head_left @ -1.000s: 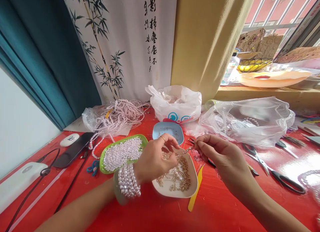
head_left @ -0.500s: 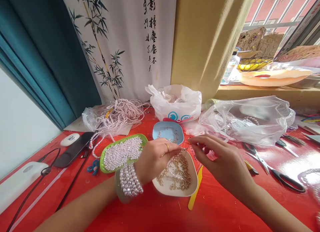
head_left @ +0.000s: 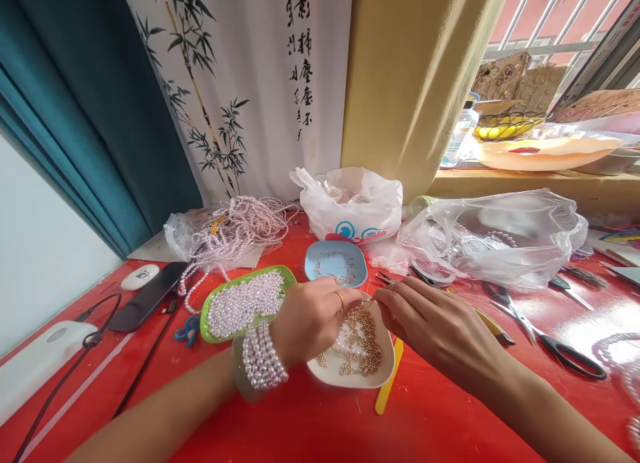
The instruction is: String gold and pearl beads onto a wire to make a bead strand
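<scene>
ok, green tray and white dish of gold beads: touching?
Apart, probably. The head view shows the green tray left of the left hand and the white dish right of it, but the hand covers the stretch between them.

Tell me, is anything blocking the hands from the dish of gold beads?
Nothing visible does. The left hand and right hand meet fingertip to fingertip right over the white dish of gold beads, with no object between.

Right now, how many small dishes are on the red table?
3: a green dish of pearls at left, a blue dish behind the hands, a white dish of gold beads under them. Bags may hide others.
</scene>
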Demonstrator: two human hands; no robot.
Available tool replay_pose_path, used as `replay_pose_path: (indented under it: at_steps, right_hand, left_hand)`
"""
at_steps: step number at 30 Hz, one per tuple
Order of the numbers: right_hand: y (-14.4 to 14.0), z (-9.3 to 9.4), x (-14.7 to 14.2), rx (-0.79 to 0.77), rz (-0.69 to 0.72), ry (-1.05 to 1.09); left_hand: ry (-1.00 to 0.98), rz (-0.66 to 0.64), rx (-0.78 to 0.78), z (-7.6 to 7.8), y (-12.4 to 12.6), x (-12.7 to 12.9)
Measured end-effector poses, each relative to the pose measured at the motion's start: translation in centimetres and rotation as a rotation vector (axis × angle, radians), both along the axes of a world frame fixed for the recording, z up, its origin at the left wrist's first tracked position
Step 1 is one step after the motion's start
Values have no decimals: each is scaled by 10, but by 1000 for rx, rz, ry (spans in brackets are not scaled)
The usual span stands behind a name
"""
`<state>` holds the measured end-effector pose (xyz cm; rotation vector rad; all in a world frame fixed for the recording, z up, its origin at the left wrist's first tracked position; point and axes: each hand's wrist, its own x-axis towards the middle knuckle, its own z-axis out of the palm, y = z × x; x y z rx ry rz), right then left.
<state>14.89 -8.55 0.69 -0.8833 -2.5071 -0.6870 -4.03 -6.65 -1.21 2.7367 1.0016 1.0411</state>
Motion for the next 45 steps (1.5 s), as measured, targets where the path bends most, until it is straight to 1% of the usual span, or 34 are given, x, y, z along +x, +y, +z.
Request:
replay_pose_path:
  at_steps: [2, 6, 9, 13, 16, 19, 22, 24, 27, 30, 33, 36, 39, 42, 44, 45]
  right_hand:
    - [1, -3, -1, -24, -13, 39]
    - [2, -6, -5, -60, -62, 239]
    - [2, -8, -7, -104, -99, 364]
    - [1, -6, -7, -219, -183, 485]
    - [1, -3, -6, -263, -184, 539]
    - [1, 0, -5, -272, -133, 540]
    - [0, 3, -6, -254, -113, 552]
    - [-2, 3, -9, -238, -95, 559]
    - [-6, 4, -13, -256, -66, 563]
    - [-8, 5, -15, -342, -73, 589]
    - [-7, 7, -15, -438, -109, 618]
    - [-7, 7, -14, -477, -133, 631]
    - [-6, 5, -12, -476, -120, 637]
    - [-5, 4, -11, -465, -30, 646]
    - [-4, 4, -11, -463, 34, 651]
    - [-4, 3, -12, -466, 57, 653]
  left_hand:
    - [79, 10, 53, -1, 0, -1]
    - [201, -49, 130, -2, 1, -2]
    - [202, -64, 117, -2, 3, -2]
    - [133, -63, 68, -2, 3, -1]
    - [23, -61, -97, 0, 2, 0]
    - [-115, -76, -326, 7, 2, 0]
    - [-265, -63, -552, 13, 2, 1]
    - [-364, -75, -693, 14, 2, 2]
    - [-473, -93, -858, 13, 0, 6]
    - [-567, -91, -967, 10, -1, 7]
    - [-654, -91, -1005, 7, -1, 7]
    - [-704, -97, -1045, 8, 0, 6]
    - [-732, -193, -1159, 11, 1, 6]
    - [-735, -337, -1358, 13, 2, 4]
    - [-727, -384, -1465, 13, 2, 3]
    - [-721, -391, -1493, 13, 2, 2]
